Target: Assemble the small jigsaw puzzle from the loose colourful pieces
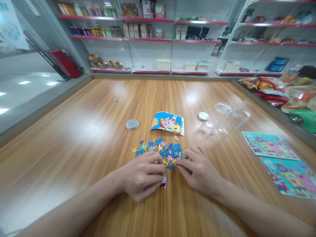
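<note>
A loose heap of small jigsaw puzzle pieces [174,150], mostly blue with yellow and pink, lies on the wooden table. My left hand [143,174] is curled at the heap's near left side, its fingertips closed on a puzzle piece [163,182] with dark and pink parts; the fingers hide some of it. At the right edge of the heap, my right hand [197,168] pinches a small yellow puzzle piece [174,161] between thumb and forefinger. Behind the heap stands a curved cartoon picture sheet [168,123], and a single pink piece [176,138] lies between them.
A silver lid [132,124] sits left of the sheet, another lid [203,116] right of it. Two clear jars [223,115] stand at the right, near two cartoon picture boards [271,144]. Bagged snacks [271,87] lie past the table's right edge; stocked shelves [148,39] rise behind.
</note>
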